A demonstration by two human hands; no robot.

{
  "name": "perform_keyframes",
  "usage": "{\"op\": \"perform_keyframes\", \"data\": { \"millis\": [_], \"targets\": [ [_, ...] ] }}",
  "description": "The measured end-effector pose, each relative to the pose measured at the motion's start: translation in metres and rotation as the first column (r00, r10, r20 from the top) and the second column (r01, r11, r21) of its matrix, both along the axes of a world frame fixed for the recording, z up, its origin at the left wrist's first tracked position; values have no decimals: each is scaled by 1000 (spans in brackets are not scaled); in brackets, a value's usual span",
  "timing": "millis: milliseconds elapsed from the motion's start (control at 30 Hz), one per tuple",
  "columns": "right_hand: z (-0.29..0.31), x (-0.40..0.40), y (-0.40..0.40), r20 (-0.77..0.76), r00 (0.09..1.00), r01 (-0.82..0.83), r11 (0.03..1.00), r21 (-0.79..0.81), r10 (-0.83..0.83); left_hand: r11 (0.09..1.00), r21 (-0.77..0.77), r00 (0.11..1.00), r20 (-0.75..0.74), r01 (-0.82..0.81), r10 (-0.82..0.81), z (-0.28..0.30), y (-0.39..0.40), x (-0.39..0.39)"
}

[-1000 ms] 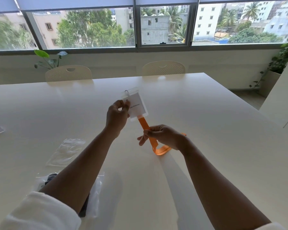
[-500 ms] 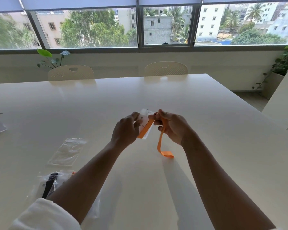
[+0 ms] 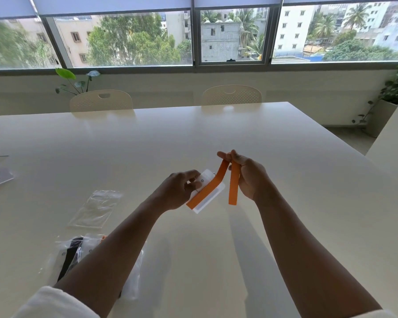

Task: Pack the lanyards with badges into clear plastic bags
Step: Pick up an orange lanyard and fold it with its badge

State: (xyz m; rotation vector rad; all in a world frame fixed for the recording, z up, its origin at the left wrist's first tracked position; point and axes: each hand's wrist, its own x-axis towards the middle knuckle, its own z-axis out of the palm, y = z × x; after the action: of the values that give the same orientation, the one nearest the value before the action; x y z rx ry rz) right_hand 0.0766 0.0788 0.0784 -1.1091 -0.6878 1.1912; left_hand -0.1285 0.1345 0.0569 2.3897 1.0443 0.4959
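Here I see my left hand (image 3: 178,190) gripping the clear rectangular plastic badge holder with its white card (image 3: 208,195), thumb and curled fingers pinching its left end, the holder tilted and held above the pale cream surface (image 3: 216,134). The flat orange fabric lanyard strap (image 3: 233,184) runs diagonally across the face of the badge holder, rises to my right hand (image 3: 251,177), folds over there, and its loose loop hangs straight down just right of the holder. My right hand pinches the fold of the strap between thumb and fingertips, the other fingers curled. On the surface to the near left lies an empty clear plastic zip bag (image 3: 95,208), flat and apart from my hands. Nearer still, partly under my left forearm, rests a small heap of clear bags with dark and orange lanyards inside (image 3: 74,255).
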Motion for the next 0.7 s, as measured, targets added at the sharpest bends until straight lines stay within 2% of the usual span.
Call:
{"op": "perform_keyframes", "data": {
  "millis": [100, 200, 300, 433, 600, 700],
  "targets": [
    [-10, -3, -2, -1, 1000, -25, 999, -37, 25, 987, -138, 993, 88, 88, -76, 8, -5, 2],
    [-18, -11, -3, -19, 1000, -13, 994, -107, 11, 968, -229, 973, 227, 99, -46, 12, -7, 5],
    [-22, -20, -5, 84, 996, 11, 983, -184, 4, 958, -282, 941, 336, 54, 46, 11, -8, 11],
    [-25, -29, -8, 186, 974, -101, 979, -175, 133, 911, -413, 837, 498, -1, 227, 10, -11, 17],
    [-29, -24, -9, 250, 939, -203, 967, -151, 236, 842, -539, 766, 538, -8, 352, 7, -10, 20],
    [-30, -23, -12, 314, 907, -244, 958, -150, 280, 830, -554, 710, 557, -69, 431, 7, -4, 21]
  ]
}}
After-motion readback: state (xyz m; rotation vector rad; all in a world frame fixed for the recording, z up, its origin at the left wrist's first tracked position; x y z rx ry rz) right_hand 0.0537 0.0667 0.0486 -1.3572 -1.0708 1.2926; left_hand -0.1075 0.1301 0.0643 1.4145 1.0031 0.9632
